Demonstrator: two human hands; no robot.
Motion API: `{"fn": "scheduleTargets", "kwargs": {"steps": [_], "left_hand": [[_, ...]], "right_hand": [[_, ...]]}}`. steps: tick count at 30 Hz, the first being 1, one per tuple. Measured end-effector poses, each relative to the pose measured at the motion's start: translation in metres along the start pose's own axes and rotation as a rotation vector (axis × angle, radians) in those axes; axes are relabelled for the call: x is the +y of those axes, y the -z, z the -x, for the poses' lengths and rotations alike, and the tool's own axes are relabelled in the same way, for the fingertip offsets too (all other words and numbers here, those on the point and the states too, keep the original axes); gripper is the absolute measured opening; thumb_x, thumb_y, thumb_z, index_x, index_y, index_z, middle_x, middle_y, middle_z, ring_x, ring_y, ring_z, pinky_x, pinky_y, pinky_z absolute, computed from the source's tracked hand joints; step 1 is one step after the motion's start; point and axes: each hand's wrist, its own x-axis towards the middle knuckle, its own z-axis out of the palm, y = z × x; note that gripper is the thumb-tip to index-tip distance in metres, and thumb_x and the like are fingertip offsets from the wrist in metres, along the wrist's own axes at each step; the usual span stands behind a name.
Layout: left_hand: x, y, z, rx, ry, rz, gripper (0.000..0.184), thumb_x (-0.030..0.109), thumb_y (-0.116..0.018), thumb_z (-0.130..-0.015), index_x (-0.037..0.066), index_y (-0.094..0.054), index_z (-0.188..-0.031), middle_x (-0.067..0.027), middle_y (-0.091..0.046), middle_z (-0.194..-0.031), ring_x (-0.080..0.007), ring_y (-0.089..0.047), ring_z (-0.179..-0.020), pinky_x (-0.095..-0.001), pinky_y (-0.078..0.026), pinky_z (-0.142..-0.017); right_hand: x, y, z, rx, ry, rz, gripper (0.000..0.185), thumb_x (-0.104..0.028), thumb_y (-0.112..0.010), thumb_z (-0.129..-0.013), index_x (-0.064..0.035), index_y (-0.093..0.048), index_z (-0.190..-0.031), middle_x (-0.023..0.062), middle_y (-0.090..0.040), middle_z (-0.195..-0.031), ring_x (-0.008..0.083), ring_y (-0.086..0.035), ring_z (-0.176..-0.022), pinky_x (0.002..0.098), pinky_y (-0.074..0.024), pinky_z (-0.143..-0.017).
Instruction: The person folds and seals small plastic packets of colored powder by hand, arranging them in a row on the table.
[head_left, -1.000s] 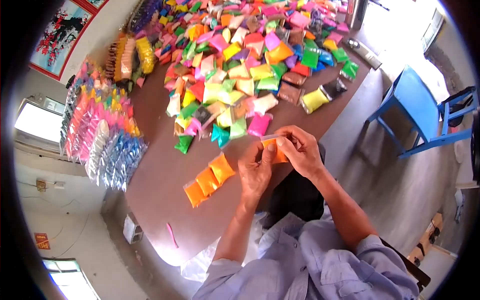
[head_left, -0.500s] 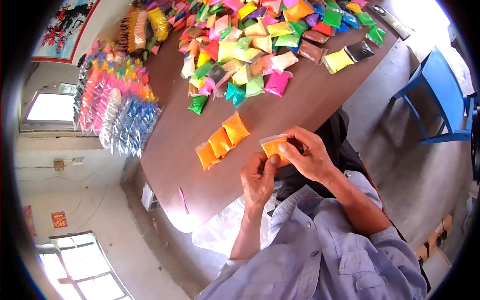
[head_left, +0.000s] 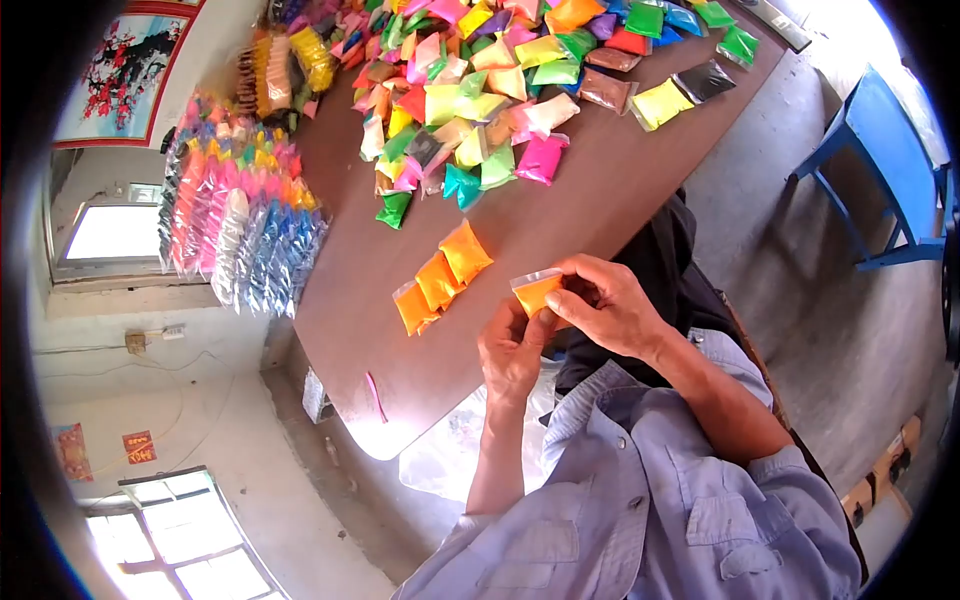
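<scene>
Between my two hands is a small orange packet (head_left: 536,289) with a clear strip along its top edge. My left hand (head_left: 512,350) pinches its lower left part with thumb and fingers. From the right, my right hand (head_left: 612,308) grips the same packet, thumb on its front and fingers behind. Part of the packet is hidden by the fingers. To the left of my hands, several orange packets (head_left: 438,281) lie overlapping in a short row on the brown table (head_left: 350,300).
A large pile of coloured packets (head_left: 485,108) covers the table's far part. Bundled clear bags (head_left: 265,250) stand at its left edge. A thin pink strip (head_left: 376,397) lies near the front corner. A blue chair (head_left: 885,150) is at the right.
The view has tilted and shifted, so the table's contents sit higher in it. The packet in my hands is more exposed than one second ago, and both hands still hold it.
</scene>
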Motion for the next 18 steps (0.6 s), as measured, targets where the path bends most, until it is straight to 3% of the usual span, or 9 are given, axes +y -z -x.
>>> {"fn": "scheduleTargets", "kwargs": {"steps": [5,12,14,18], "left_hand": [[-0.001,0.002,0.001,-0.041,0.007,0.008,0.027,0.017,-0.07,-0.098,-0.004,-0.065,-0.115,-0.0083,-0.071,-0.1,-0.0136,-0.068,-0.09,-0.0277,-0.055,-0.083],[0.005,-0.008,0.001,0.011,-0.021,0.113,0.024,0.017,-0.068,-0.1,-0.003,-0.066,-0.114,-0.0061,-0.071,-0.098,-0.0111,-0.066,-0.087,-0.0268,-0.055,-0.081],[-0.006,-0.003,0.0,0.013,-0.059,0.014,0.022,0.016,-0.068,-0.099,-0.002,-0.067,-0.112,-0.0051,-0.071,-0.096,-0.0092,-0.065,-0.085,-0.0253,-0.054,-0.078],[-0.006,-0.001,0.001,-0.022,-0.072,0.014,0.019,0.014,-0.067,-0.099,-0.002,-0.067,-0.11,-0.0042,-0.071,-0.093,-0.0084,-0.064,-0.084,-0.0243,-0.053,-0.077]], "right_hand": [[0.002,0.003,0.002,0.001,0.008,0.029,0.021,-0.014,-0.069,-0.092,0.0015,-0.066,-0.105,0.0115,-0.066,-0.082,0.0172,-0.066,-0.069,0.0298,-0.0533,-0.065],[-0.001,0.007,0.003,-0.013,0.036,0.038,0.018,-0.012,-0.068,-0.093,0.0007,-0.066,-0.105,0.0114,-0.066,-0.083,0.0158,-0.065,-0.072,0.0292,-0.0528,-0.065],[-0.005,0.009,0.004,-0.055,0.022,0.055,0.015,-0.008,-0.067,-0.097,0.0006,-0.067,-0.109,0.002,-0.066,-0.087,0.0056,-0.06,-0.077,0.0228,-0.0508,-0.069],[0.0,0.01,0.004,-0.078,-0.039,0.07,0.014,-0.008,-0.067,-0.097,0.0,-0.067,-0.108,0.0022,-0.066,-0.088,0.0056,-0.06,-0.077,0.0229,-0.0503,-0.069]]}}
